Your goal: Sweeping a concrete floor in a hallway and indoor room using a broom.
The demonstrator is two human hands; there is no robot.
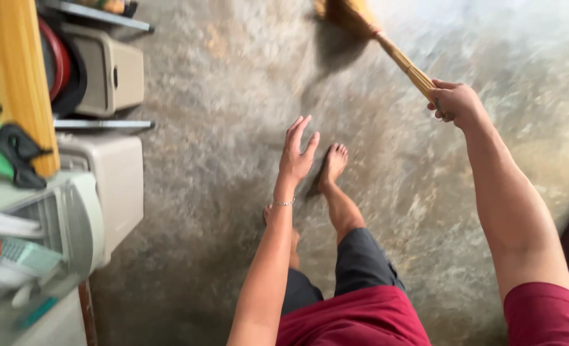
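While right hand (454, 102) stays... no: With right hand clamped on grass broom (387, 48) handle, bristles out ahead on concrete floor (233, 96); left hand (297, 150) spread, empty. Risk: bare foot (332, 165) slipping mid-stride (floor looks slick); wide swing clipping plastic bins (111, 74) at left.
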